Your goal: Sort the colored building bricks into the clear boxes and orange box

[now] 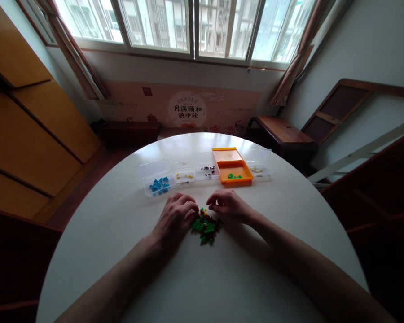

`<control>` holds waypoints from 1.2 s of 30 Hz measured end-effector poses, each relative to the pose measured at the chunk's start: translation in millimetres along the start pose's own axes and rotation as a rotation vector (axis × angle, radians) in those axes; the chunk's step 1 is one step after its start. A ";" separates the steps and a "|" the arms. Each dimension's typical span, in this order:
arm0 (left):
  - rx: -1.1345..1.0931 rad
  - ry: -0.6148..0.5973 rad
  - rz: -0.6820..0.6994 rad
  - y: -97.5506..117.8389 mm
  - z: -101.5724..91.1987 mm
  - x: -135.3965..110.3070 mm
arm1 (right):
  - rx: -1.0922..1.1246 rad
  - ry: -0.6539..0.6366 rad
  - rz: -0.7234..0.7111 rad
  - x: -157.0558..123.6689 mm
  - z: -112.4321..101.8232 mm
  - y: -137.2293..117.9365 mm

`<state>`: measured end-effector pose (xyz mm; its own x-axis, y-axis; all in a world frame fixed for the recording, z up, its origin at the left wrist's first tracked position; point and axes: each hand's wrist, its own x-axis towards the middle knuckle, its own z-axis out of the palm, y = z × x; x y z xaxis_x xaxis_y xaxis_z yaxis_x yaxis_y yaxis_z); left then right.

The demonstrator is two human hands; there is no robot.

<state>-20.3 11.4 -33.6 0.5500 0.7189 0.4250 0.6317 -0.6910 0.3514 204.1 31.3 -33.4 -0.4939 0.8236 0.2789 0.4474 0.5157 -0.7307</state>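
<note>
Brick pile (pixel 205 225) between left hand (pixel 175 216) and right hand (pixel 229 206); fingertips curled narrow at its far edge, hold unclear.

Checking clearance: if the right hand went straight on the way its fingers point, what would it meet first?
Probably the left hand, a small gap from the right hand; the brick pile below may come first, depth unclear.

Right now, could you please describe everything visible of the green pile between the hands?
The pile of green pieces is a loose heap of tiny plastic-looking bricks, mostly green with a few dark and yellow bits. It lies on the white round table. The left hand touches its left edge; the right hand rests at its upper right.
</note>
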 end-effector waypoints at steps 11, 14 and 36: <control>-0.104 0.270 0.110 1.5 -4.9 5.1 | 0.098 0.016 0.039 -1.1 8.4 -16.7; -0.126 0.303 0.134 3.3 -5.2 5.8 | 0.219 -0.026 0.058 -1.7 12.8 -17.3; -0.063 0.289 0.097 3.6 -3.5 5.4 | 0.086 0.116 0.003 -1.4 13.5 -25.1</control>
<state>-17.0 12.5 -27.1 0.4224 0.6041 0.6757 0.5439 -0.7653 0.3442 183.5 14.0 -23.9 -0.4004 0.8497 0.3430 0.3805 0.4947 -0.7813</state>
